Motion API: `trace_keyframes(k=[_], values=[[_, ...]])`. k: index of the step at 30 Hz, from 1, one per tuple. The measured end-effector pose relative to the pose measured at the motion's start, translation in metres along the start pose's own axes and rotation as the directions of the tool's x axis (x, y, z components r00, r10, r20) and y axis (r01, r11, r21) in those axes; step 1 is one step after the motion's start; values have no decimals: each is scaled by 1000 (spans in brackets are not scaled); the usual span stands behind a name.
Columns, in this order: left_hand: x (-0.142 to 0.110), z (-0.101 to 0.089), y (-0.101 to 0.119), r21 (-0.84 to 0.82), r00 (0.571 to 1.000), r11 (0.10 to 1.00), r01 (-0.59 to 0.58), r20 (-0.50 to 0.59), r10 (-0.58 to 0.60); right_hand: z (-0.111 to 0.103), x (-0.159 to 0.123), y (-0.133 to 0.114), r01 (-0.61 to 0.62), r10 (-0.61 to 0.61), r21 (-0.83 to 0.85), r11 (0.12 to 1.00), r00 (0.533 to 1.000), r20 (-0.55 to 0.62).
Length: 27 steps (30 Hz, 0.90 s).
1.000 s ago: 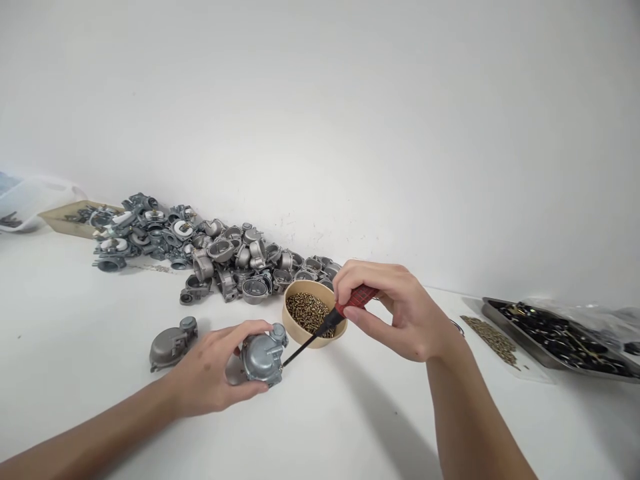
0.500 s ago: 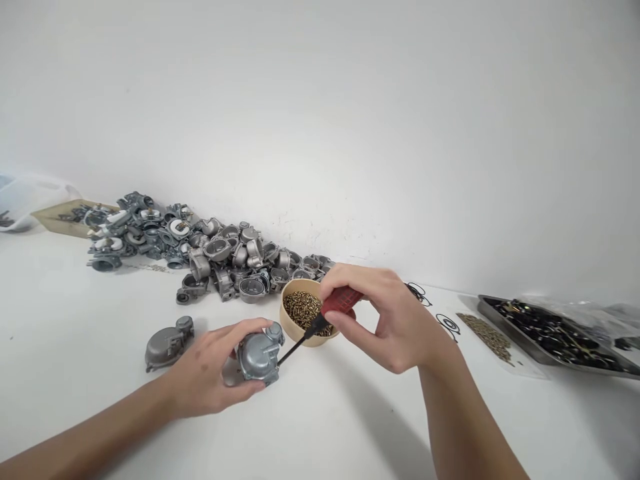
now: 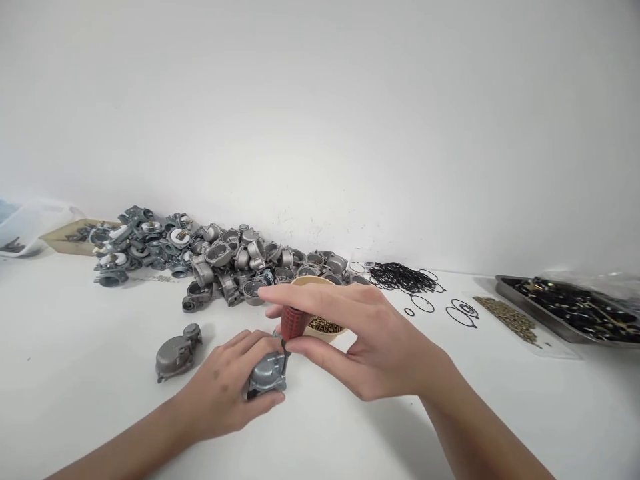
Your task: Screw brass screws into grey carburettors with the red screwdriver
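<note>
My left hand (image 3: 235, 387) is wrapped round a grey metal carburetor (image 3: 269, 375) on the white table, its domed bowl facing up. In my right hand (image 3: 360, 333) is a screwdriver (image 3: 295, 323) with a red handle, pinched between thumb and fingers. The tool stands nearly upright, its dark shaft running down along the carburetor's right edge; its tip is too small to make out. Behind my right hand, and partly covered by it, stands a round tan bowl (image 3: 314, 280) of small brass-coloured screws (image 3: 325, 325). Left of my left hand lies another domed carburetor (image 3: 175, 357).
Grey metal bowls (image 3: 245, 257) and carburetor bodies with white parts (image 3: 145, 243) are heaped along the wall. Black rubber rings (image 3: 403, 277) lie at the right, near a patch of small brass-coloured pieces (image 3: 507, 320) and a metal tray (image 3: 565, 310) of black parts.
My right hand has moved left and swung the screwdriver from a slant to nearly upright. The carburetor in my left hand sits slightly lower and further right. The view has shifted a little.
</note>
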<state>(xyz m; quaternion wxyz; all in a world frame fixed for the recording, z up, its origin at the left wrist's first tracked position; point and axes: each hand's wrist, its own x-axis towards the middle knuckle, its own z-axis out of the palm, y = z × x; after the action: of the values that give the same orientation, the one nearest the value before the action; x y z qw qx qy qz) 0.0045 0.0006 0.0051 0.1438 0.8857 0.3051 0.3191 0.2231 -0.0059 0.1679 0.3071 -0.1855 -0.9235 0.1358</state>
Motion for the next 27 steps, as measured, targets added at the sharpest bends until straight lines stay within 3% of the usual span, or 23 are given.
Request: trace_keyframes(k=[5, 12, 16, 22, 27], values=[[0, 2, -1, -19, 999, 999, 36, 31, -35, 1, -1, 0, 34, -33, 38, 999, 999, -24], [-3, 5, -4, 8, 1000, 1000, -18, -21, 19, 3, 3, 6, 82, -80, 9, 997, 989, -127], [-2, 1, -2, -36, 1000, 999, 2, -13, -3, 1, 3, 6, 118, -107, 87, 989, 987, -123], [-2, -2, -3, -56, 1000, 998, -1, 6, 1, 2, 3, 7, 89, -66, 102, 991, 976, -209], [-2, -2, -6, -89, 1000, 996, -16, 12, 17, 4, 4, 10, 104, -78, 156, 982, 984, -161]])
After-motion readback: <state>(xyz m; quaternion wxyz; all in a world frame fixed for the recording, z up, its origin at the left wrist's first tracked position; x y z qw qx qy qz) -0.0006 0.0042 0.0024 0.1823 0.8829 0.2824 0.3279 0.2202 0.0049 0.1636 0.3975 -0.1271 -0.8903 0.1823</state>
